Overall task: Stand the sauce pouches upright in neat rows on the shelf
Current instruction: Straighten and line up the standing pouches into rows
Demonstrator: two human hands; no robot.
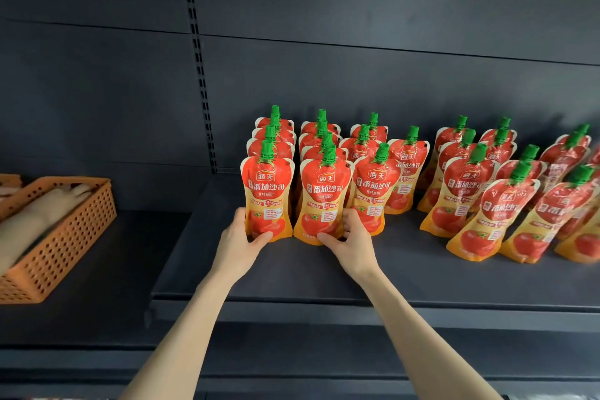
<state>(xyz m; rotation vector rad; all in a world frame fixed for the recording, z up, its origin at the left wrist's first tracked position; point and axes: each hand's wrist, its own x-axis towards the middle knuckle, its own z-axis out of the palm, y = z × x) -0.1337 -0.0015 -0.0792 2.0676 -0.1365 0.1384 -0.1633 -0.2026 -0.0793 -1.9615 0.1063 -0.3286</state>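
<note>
Thumbs in front, fingers curled behind, the left hand (242, 239) pinched the front-left tomato sauce pouch (267, 191) at 1 o'clock, the right hand (352, 240) the neighbouring pouch (325, 200) at 11 o'clock.

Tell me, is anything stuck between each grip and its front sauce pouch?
No, nothing visible. The left grip holds the leftmost front pouch at its base, and the right grip holds the second front pouch beside it.

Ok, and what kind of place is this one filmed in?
Probably a shop aisle, or a mock-up of one: a dark shelf with a slotted upright behind, many identical sauce pouches faced in rows, and an orange basket of other goods on the neighbouring bay.
</note>
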